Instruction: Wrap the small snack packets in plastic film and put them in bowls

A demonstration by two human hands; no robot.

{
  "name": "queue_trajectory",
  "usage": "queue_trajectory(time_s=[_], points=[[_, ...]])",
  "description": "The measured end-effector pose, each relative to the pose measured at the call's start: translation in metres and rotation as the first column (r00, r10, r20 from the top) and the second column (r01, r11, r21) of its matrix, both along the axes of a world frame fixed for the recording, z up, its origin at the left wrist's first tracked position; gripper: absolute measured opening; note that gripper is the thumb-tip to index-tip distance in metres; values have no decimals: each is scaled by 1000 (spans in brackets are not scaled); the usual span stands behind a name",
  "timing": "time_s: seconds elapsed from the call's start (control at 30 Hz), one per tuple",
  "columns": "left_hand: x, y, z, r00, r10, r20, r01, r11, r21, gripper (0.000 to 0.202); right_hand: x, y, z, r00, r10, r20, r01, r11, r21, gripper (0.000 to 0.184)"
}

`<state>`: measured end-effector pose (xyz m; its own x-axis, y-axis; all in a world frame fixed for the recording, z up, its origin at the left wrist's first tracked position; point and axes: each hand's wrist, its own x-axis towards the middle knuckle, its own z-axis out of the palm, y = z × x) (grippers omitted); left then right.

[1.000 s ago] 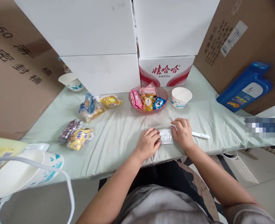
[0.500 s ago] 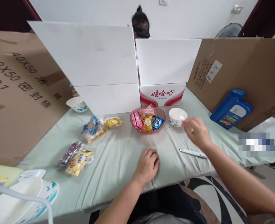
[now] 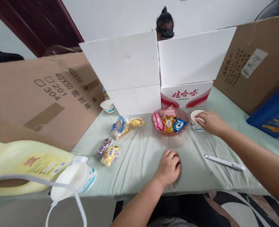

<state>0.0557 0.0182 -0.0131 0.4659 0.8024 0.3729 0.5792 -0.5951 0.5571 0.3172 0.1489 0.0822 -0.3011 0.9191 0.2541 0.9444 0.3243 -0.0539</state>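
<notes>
My left hand [image 3: 169,167] rests on the cloth near the table's front edge, fingers curled in, with nothing visible in it. Over a small white paper bowl [image 3: 196,126] with a blue-green pattern reaches my right hand [image 3: 210,122]. Its fingers stretch across the bowl's rim, fingertips at the opening, and I see nothing held. Left of that bowl stands a pinkish see-through bowl [image 3: 170,133] with pink, yellow and blue wrapped snacks [image 3: 169,124]. A white utility knife [image 3: 224,162] lies on the cloth below my right hand.
Wrapped snacks [image 3: 111,155] lie left of centre, others [image 3: 121,127] behind them. White panels [image 3: 132,63] and cardboard boxes [image 3: 59,94] border the table. A yellow jug [image 3: 35,164], paper bowls [image 3: 88,178] and a blue bottle [image 3: 272,113] stand around. A person [image 3: 165,25] is behind the panels.
My right hand has moved onto the small paper bowl; the clear scrap at its fingertips is no longer visible. The view has turned left. My left hand stays in place.
</notes>
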Motion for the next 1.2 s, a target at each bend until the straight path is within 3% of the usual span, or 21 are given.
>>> queue_trajectory(time_s=[0.07,0.13,0.23,0.37,0.47,0.53,0.6,0.67,0.77,0.9,0.97,1.0,1.07,1.13,1.2], points=[[1,-2,-3,1000,-1,16,0,1000,11,9,0,-39,-10,986,116,-116,-103,988,115,40],[-1,-4,-6,997,13,77,-15,1000,27,11,4,-79,-30,968,169,-187,-142,978,150,39],[-13,1,0,978,90,189,-111,989,102,18,16,-131,-72,968,75,-239,-31,983,181,39],[-54,43,36,951,288,111,-308,897,315,29,30,-169,-117,971,-81,-225,133,966,223,41],[-89,94,66,876,482,-17,-440,814,380,45,29,-178,-125,973,-122,-196,166,959,230,37],[-108,124,78,806,576,-133,-501,785,364,53,26,-179,-124,974,-131,-187,173,958,230,35],[-120,143,81,754,597,-275,-509,795,329,52,25,-178,-122,974,-133,-183,175,956,234,34],[-125,147,79,747,550,-373,-465,834,299,39,24,-178,-121,974,-127,-187,171,955,244,34],[-122,124,71,779,513,-361,-403,850,340,23,25,-178,-123,972,-125,-196,175,950,260,33],[-104,56,52,869,489,-77,-396,781,484,26,23,-179,-122,971,-132,-200,183,948,259,29],[-92,19,38,950,311,-14,-271,848,455,31,22,-180,-119,970,-138,-200,187,949,252,28],[-85,2,30,984,179,-24,-155,903,400,33,22,-180,-118,969,-140,-201,189,950,248,28],[-74,-24,16,996,-67,-51,80,944,320,38,22,-180,-116,968,-142,-206,189,953,236,28],[-66,-38,7,988,-151,-29,153,959,240,43,24,-180,-115,966,-139,-217,188,956,225,28],[-63,-41,3,994,-106,39,97,979,182,44,22,-179,-113,959,-137,-249,193,957,216,27]])
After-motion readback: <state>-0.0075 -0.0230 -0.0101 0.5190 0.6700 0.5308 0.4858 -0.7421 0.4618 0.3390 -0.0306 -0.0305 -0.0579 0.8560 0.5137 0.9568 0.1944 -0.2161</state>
